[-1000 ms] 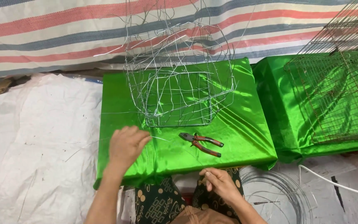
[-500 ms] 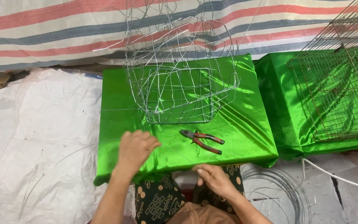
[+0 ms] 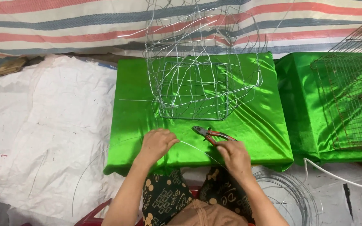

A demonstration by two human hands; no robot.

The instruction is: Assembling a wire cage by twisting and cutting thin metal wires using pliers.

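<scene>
Thin silver wire (image 3: pixel 193 147) runs between both hands at the lower centre of the frame, over the near edge of a table draped in shiny green cloth (image 3: pixel 135 113). The left hand (image 3: pixel 158 142) rests knuckles-up on the cloth with fingers curled, pinching the wire at its thumb side; from there the strand sweeps left and down in a wide arc over the white sheeting (image 3: pixel 51 125). The right hand (image 3: pixel 233 157) is likewise closed in a loose grip, holding the wire's other reach at the table's front edge. Just above the right hand, touching or nearly so, red-handled pliers (image 3: pixel 210 134) lie flat on the cloth. Further up the table stands an open wire-frame basket (image 3: pixel 202 67), upright, irregular in mesh. A coil of wire (image 3: pixel 290 192) lies at lower right. A second green-covered table (image 3: pixel 298 104) at right carries a flat wire grid (image 3: pixel 352 100). Striped tarpaulin (image 3: pixel 63 21) spans the top.
</scene>
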